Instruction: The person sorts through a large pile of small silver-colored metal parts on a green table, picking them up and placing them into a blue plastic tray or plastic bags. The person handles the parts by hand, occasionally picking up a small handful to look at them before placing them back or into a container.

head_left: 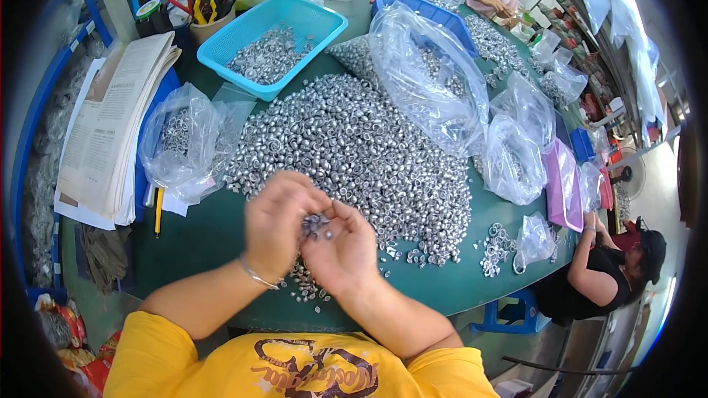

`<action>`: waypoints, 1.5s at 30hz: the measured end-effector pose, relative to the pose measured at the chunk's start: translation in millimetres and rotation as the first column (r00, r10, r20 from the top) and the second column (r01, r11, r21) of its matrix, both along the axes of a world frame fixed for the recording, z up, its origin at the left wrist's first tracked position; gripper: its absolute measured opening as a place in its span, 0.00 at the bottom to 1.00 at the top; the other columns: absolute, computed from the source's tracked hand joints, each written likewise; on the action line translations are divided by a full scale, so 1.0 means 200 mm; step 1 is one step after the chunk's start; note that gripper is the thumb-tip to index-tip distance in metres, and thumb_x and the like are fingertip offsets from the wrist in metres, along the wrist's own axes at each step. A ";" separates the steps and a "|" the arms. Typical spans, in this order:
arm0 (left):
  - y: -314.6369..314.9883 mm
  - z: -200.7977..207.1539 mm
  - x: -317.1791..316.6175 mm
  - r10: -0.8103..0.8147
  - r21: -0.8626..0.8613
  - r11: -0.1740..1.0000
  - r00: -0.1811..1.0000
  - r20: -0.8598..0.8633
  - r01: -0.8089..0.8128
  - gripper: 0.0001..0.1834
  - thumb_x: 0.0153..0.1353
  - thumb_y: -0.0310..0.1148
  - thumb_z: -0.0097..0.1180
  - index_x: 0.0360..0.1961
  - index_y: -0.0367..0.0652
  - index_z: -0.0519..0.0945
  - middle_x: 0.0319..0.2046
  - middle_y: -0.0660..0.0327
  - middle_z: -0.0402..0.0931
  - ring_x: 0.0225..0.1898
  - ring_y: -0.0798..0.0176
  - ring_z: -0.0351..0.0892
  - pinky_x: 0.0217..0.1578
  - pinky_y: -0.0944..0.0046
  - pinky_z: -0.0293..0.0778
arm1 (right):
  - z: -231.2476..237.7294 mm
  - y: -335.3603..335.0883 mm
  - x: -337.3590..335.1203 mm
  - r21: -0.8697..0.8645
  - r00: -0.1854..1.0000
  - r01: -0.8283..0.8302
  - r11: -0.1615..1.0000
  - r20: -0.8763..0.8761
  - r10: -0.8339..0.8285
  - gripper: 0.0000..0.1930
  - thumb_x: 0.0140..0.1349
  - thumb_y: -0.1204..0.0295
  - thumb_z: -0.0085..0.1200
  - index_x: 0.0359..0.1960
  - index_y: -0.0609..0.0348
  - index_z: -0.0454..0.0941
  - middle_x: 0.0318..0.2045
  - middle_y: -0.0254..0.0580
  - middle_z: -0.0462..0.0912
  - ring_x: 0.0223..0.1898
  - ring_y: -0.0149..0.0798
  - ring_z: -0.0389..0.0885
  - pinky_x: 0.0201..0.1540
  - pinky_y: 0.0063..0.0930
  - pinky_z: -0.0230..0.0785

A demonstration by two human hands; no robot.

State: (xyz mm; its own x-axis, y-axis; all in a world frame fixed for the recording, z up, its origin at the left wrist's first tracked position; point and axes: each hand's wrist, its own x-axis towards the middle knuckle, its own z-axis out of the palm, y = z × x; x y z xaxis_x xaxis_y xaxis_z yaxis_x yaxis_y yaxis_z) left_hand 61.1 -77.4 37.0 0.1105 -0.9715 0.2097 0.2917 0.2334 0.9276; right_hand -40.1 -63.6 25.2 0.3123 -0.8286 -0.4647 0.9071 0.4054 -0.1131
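Several small silver metal rings (316,225) lie cupped between my two hands, close to the near edge of the table. My left hand (282,220), with a bracelet at the wrist, curls its fingers in against them. Beside it, my right hand (344,249) is turned palm up with fingers bent, and the rings rest against its fingers and palm. The fingertips of both hands meet; which fingers grip which piece is partly hidden. Just beyond spreads a big heap of similar silver rings (354,147). A few loose ones sit under my wrists.
A blue basket (214,66) of metal pieces stands behind the heap. Clear plastic bags (431,96) flank it on the right, another bag (177,133) on the left, near stacked papers (110,118). A purple tray (563,184) stands right. Two people (601,273) work at the table.
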 end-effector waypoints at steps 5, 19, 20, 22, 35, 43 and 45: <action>-0.02 0.03 -0.14 0.232 -0.483 0.849 0.670 0.705 0.214 0.03 0.46 0.30 0.54 0.20 0.44 0.76 0.29 0.63 0.74 0.36 0.59 0.72 0.55 0.50 0.52 | -0.13 -0.01 -0.09 -0.164 0.998 0.062 0.984 0.004 -0.063 0.14 0.63 0.64 0.31 0.40 0.56 0.69 0.41 0.40 0.72 0.45 0.37 0.72 0.50 0.29 0.65; 0.09 0.01 0.17 0.190 -0.228 0.969 0.863 0.468 -0.090 0.01 0.50 0.21 0.54 0.23 0.34 0.75 0.26 0.57 0.75 0.29 0.61 0.75 0.33 0.68 0.69 | 0.29 -1.26 -1.00 -0.209 0.674 0.198 0.958 -0.680 -0.288 0.15 0.63 0.68 0.37 0.44 0.66 0.68 0.34 0.43 0.72 0.39 0.38 0.68 0.49 0.43 0.60; 0.10 -0.01 0.19 0.170 -0.212 0.974 0.869 0.464 -0.078 0.02 0.51 0.21 0.54 0.23 0.34 0.75 0.26 0.57 0.75 0.29 0.61 0.74 0.33 0.68 0.69 | 0.26 -1.32 -1.14 -0.292 0.503 0.191 0.937 -0.790 -0.349 0.15 0.62 0.69 0.39 0.44 0.67 0.69 0.37 0.42 0.73 0.41 0.37 0.67 0.50 0.43 0.58; 0.10 -0.03 0.27 0.181 -0.213 0.974 0.818 0.545 -0.074 0.01 0.51 0.21 0.54 0.25 0.34 0.75 0.25 0.58 0.74 0.28 0.62 0.74 0.32 0.68 0.69 | 0.16 -1.22 -1.03 -0.372 0.264 0.129 0.919 -0.881 -0.393 0.14 0.60 0.70 0.43 0.43 0.67 0.72 0.42 0.43 0.74 0.46 0.34 0.67 0.50 0.40 0.58; 0.21 -0.15 0.23 -0.160 -0.093 0.844 0.413 0.896 0.529 0.09 0.44 0.24 0.60 0.31 0.40 0.77 0.32 0.60 0.72 0.33 0.58 0.71 0.37 0.62 0.67 | -0.06 0.21 -0.60 -0.161 -0.210 -0.912 0.377 -0.608 -0.766 0.09 0.46 0.79 0.57 0.31 0.60 0.77 0.35 0.44 0.75 0.33 0.45 0.74 0.35 0.33 0.66; 0.13 -0.19 0.07 -0.050 -0.119 0.881 0.341 0.939 0.457 0.07 0.45 0.22 0.58 0.28 0.39 0.76 0.30 0.60 0.70 0.34 0.56 0.72 0.35 0.61 0.68 | -0.10 0.20 -0.56 -0.125 -0.369 -0.830 0.544 -0.608 -0.703 0.08 0.46 0.79 0.57 0.30 0.62 0.77 0.28 0.43 0.74 0.29 0.46 0.73 0.31 0.34 0.68; 0.14 -0.19 0.06 -0.045 -0.122 0.877 0.334 0.942 0.464 0.07 0.44 0.21 0.58 0.27 0.39 0.75 0.28 0.60 0.70 0.33 0.56 0.72 0.34 0.60 0.68 | -0.09 0.21 -0.57 -0.110 -0.372 -0.827 0.551 -0.628 -0.683 0.08 0.46 0.80 0.57 0.31 0.61 0.77 0.28 0.43 0.74 0.29 0.45 0.73 0.32 0.34 0.68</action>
